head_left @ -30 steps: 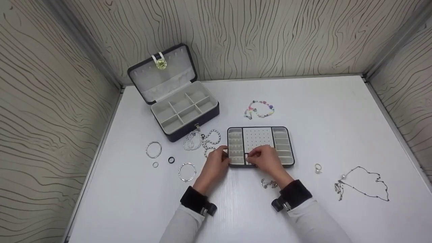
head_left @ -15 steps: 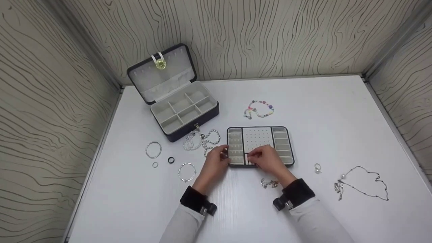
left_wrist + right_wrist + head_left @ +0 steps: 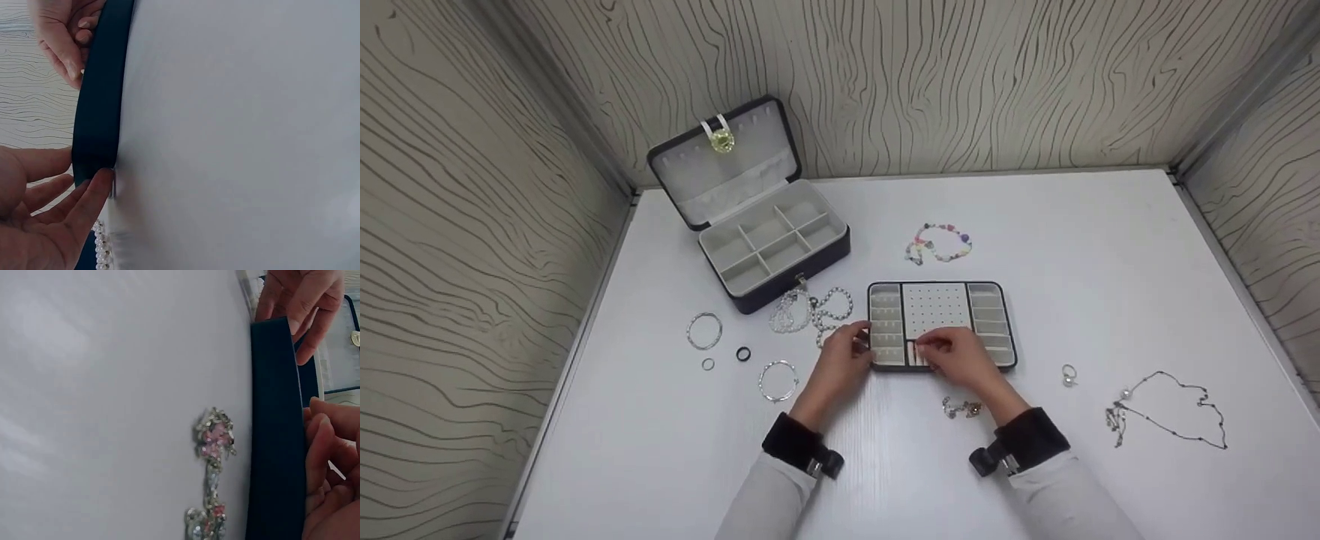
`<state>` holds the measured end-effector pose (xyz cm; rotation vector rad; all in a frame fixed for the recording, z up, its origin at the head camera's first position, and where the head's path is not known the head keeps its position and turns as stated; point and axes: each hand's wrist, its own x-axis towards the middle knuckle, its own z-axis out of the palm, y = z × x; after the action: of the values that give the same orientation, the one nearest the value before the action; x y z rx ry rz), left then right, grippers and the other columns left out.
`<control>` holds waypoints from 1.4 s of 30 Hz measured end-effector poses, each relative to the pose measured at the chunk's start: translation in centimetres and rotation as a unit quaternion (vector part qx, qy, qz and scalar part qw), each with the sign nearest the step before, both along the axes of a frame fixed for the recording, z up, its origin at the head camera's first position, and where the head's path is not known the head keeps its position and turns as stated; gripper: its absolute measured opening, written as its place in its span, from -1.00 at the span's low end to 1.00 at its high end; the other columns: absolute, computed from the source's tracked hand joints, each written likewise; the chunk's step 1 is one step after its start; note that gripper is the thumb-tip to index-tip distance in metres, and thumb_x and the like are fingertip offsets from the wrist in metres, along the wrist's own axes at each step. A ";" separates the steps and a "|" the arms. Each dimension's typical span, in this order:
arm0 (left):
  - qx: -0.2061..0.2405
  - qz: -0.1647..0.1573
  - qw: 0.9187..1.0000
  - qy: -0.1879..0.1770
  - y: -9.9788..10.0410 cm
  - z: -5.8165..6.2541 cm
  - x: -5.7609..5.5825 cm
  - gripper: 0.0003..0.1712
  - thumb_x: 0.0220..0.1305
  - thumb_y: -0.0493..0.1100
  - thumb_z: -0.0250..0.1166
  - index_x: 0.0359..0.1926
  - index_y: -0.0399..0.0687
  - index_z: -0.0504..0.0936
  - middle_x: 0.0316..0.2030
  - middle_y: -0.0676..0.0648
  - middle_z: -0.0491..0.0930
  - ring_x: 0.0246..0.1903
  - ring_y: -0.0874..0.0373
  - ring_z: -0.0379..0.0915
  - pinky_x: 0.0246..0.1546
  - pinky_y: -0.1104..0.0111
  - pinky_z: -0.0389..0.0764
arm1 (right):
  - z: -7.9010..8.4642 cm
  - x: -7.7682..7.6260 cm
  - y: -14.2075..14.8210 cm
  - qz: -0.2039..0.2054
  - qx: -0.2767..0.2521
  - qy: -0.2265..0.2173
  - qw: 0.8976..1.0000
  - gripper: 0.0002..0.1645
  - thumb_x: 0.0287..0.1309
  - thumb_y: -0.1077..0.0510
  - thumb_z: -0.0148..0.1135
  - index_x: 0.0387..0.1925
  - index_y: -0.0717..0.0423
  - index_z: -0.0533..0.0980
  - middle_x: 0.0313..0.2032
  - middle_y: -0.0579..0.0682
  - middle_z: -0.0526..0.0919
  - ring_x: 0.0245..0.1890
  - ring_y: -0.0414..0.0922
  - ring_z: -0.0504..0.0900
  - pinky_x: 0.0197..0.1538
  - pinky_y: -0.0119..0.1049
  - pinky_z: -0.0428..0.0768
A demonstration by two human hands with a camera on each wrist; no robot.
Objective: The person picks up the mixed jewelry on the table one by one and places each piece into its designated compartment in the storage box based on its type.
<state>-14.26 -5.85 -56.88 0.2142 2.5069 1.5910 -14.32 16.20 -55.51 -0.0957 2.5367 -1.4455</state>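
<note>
A dark-blue jewelry tray (image 3: 996, 367) with grey compartments and a white dotted panel lies mid-table. My left hand (image 3: 844, 356) grips its near left corner; in the left wrist view, the fingertips (image 3: 101, 181) lie against the dark side wall. My right hand (image 3: 956, 354) bends over the near middle of the tray, thumb and forefinger drawn together at the small cushioned ring slot (image 3: 913, 354), where a thin reddish line shows. I cannot tell what those fingertips hold. A silver bracelet with pink flowers (image 3: 214, 439) lies just in front of the tray.
Behind on the left stands an open jewelry box (image 3: 769, 281) with divided sections. Near it lie pearl strands (image 3: 791, 315), bangles (image 3: 778, 381) and a black ring (image 3: 743, 353). A colourful bead bracelet (image 3: 949, 259) is behind the tray; a pearl ring (image 3: 1069, 379) and necklace (image 3: 1177, 435) lie right.
My right hand has shifted slightly right, uncovering more of the ring slot and the reddish line in it. My left hand stays on the tray's corner.
</note>
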 end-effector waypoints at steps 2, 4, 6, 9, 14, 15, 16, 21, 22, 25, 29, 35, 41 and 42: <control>0.001 -0.003 1.000 0.004 -0.1 -0.1 0.1 -0.43 0.15 -0.47 0.26 0.23 -0.34 0.45 -0.12 -0.14 0.56 -0.18 0.10 0.54 -0.11 0.35 0.59 | 0.1 0.4 0.5 -0.008 -0.020 -0.010 1.000 -0.84 0.21 0.29 0.29 -0.18 0.26 0.66 -0.50 0.01 0.64 -0.52 -0.13 0.58 -0.45 -0.33 0.57; 0.004 -0.004 1.000 0.003 -0.1 -0.2 0.2 -0.43 0.15 -0.47 0.27 0.23 -0.34 0.45 -0.12 -0.14 0.56 -0.18 0.10 0.54 -0.12 0.35 0.59 | 0.4 0.8 1.1 -0.021 -0.031 -0.016 0.999 -0.82 0.24 0.27 0.26 -0.16 0.29 0.64 -0.49 0.04 0.63 -0.49 -0.12 0.57 -0.44 -0.33 0.57; 0.002 -0.006 1.000 0.005 -0.1 -0.2 0.3 -0.43 0.15 -0.47 0.27 0.23 -0.34 0.45 -0.13 -0.14 0.56 -0.19 0.09 0.54 -0.12 0.35 0.59 | 0.8 1.2 1.8 -0.031 -0.029 -0.018 0.999 -0.81 0.26 0.25 0.26 -0.16 0.29 0.63 -0.46 0.05 0.63 -0.47 -0.10 0.56 -0.42 -0.33 0.56; -0.012 -0.005 1.000 0.008 0.0 -0.1 0.4 -0.42 0.14 -0.47 0.28 0.23 -0.33 0.45 -0.13 -0.12 0.56 -0.19 0.11 0.53 -0.12 0.34 0.59 | 1.6 1.8 3.4 -0.039 -0.019 -0.012 0.999 -0.80 0.27 0.24 0.25 -0.14 0.30 0.62 -0.43 0.09 0.62 -0.45 -0.08 0.55 -0.41 -0.33 0.55; -0.035 -0.004 0.999 0.018 0.2 0.1 0.3 -0.43 0.15 -0.46 0.27 0.23 -0.31 0.45 -0.12 -0.12 0.56 -0.17 0.10 0.53 -0.09 0.30 0.57 | 2.8 2.6 7.1 -0.063 0.040 0.027 0.997 -0.74 0.29 0.20 0.24 -0.09 0.33 0.61 -0.37 0.09 0.64 -0.41 -0.08 0.58 -0.42 -0.37 0.54; -0.035 -0.003 0.999 0.019 0.2 0.2 0.3 -0.43 0.15 -0.46 0.27 0.23 -0.30 0.45 -0.12 -0.12 0.56 -0.17 0.09 0.54 -0.09 0.30 0.57 | 2.9 2.7 8.0 -0.071 0.056 0.038 0.995 -0.73 0.30 0.20 0.23 -0.09 0.34 0.60 -0.35 0.11 0.65 -0.41 -0.08 0.59 -0.42 -0.37 0.53; -0.035 -0.002 0.999 0.019 0.2 0.2 0.3 -0.43 0.16 -0.45 0.26 0.23 -0.30 0.45 -0.11 -0.12 0.56 -0.17 0.09 0.54 -0.08 0.30 0.57 | 3.1 2.9 8.9 -0.080 0.075 0.049 0.993 -0.73 0.31 0.21 0.22 -0.08 0.35 0.60 -0.34 0.12 0.65 -0.42 -0.08 0.60 -0.43 -0.38 0.53; -0.026 0.005 1.000 0.015 0.1 0.3 0.3 -0.44 0.17 -0.44 0.26 0.24 -0.31 0.44 -0.11 -0.10 0.55 -0.17 0.12 0.53 -0.10 0.35 0.58 | 3.1 3.7 13.3 -0.135 0.144 0.070 0.978 -0.75 0.36 0.24 0.13 -0.08 0.36 0.58 -0.27 0.21 0.65 -0.37 -0.02 0.63 -0.45 -0.42 0.53; -0.027 0.006 1.000 0.016 0.1 0.3 0.3 -0.44 0.18 -0.43 0.26 0.24 -0.31 0.44 -0.11 -0.10 0.55 -0.17 0.13 0.53 -0.10 0.36 0.58 | 3.1 3.9 14.1 -0.145 0.155 0.070 0.975 -0.75 0.37 0.24 0.12 -0.07 0.36 0.58 -0.26 0.22 0.64 -0.34 0.00 0.63 -0.44 -0.43 0.52; -0.027 0.006 1.000 0.015 0.0 0.3 0.3 -0.44 0.18 -0.43 0.26 0.24 -0.31 0.44 -0.11 -0.10 0.55 -0.17 0.14 0.52 -0.11 0.36 0.58 | 2.8 4.5 16.0 -0.172 0.172 0.060 0.968 -0.74 0.37 0.24 0.10 -0.07 0.37 0.57 -0.23 0.26 0.62 -0.28 0.07 0.62 -0.44 -0.43 0.52; -0.028 0.005 0.999 0.017 0.0 0.3 0.3 -0.43 0.17 -0.43 0.27 0.24 -0.32 0.44 -0.11 -0.11 0.55 -0.17 0.11 0.53 -0.09 0.33 0.57 | 2.2 4.8 17.5 -0.186 0.191 0.035 0.963 -0.71 0.35 0.23 0.11 -0.04 0.39 0.55 -0.20 0.31 0.60 -0.25 0.13 0.59 -0.40 -0.33 0.51; -0.023 0.007 1.000 0.013 0.0 0.3 0.3 -0.43 0.18 -0.44 0.26 0.25 -0.30 0.44 -0.11 -0.09 0.55 -0.16 0.12 0.52 -0.09 0.34 0.57 | 1.2 4.8 18.2 -0.155 0.211 0.001 0.965 -0.68 0.27 0.22 0.18 -0.07 0.41 0.57 -0.22 0.32 0.60 -0.24 0.14 0.56 -0.32 -0.19 0.46; -0.014 0.004 1.000 0.006 0.0 0.2 0.4 -0.43 0.20 -0.44 0.25 0.26 -0.31 0.42 -0.10 -0.08 0.54 -0.15 0.12 0.52 -0.08 0.34 0.56 | 0.9 4.7 18.1 -0.135 0.220 -0.020 0.966 -0.68 0.26 0.20 0.19 -0.08 0.38 0.60 -0.16 0.35 0.61 -0.20 0.19 0.57 -0.27 -0.12 0.48; -0.013 0.002 1.000 0.007 0.0 0.2 0.4 -0.44 0.20 -0.44 0.25 0.25 -0.32 0.42 -0.10 -0.09 0.54 -0.15 0.11 0.52 -0.08 0.33 0.56 | 0.9 4.7 18.1 -0.133 0.220 -0.024 0.966 -0.68 0.26 0.20 0.19 -0.08 0.37 0.61 -0.15 0.35 0.62 -0.20 0.18 0.57 -0.27 -0.13 0.48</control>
<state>-13.88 -5.82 -56.67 0.2181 2.5388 1.5636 -9.63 34.28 -54.62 0.3592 2.8418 -0.9040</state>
